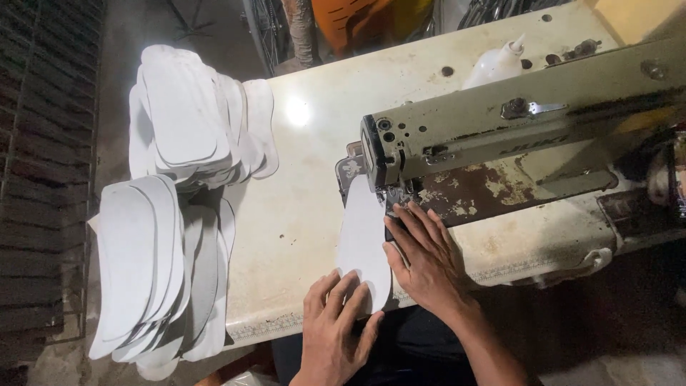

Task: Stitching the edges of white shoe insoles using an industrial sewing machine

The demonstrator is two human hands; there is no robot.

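White sole-shaped piece [362, 243] judged thin, light, floppy; pressed flat on worktop [300, 193] under both open palms: left hand [336, 322], right hand [421, 254].

The piece [361, 239] under the hands is plain white, as are the two stacks [182, 129] [146, 275] at the left of the frame. The tabletop [300, 193] is cream with dark holes and a scuffed front edge. The sewing machine [514, 118] is pale olive-green, its bed blotched rusty brown. A translucent white bottle [496, 64] stands at upper right. Orange shows at the top centre; the floor at left is grey.
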